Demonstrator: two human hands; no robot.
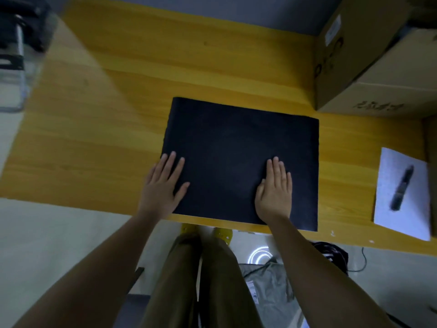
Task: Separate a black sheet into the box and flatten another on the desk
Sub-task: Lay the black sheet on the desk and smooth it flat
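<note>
A black sheet (238, 143) lies flat on the yellow wooden desk (106, 119), its near edge at the desk's front edge. My left hand (163, 185) rests palm down on the sheet's near left corner, fingers spread, partly over the desk. My right hand (274, 190) lies flat on the sheet's near right part, fingers together. Neither hand grips anything. A cardboard box (369, 62) stands at the desk's far right, its inside hidden from this angle.
A white paper (402, 209) with a dark pen (402, 188) on it lies at the desk's right edge. A chair (16, 55) stands at the far left. Below the desk are my legs, a grey bag (267, 287) and cables (335, 254) on the floor.
</note>
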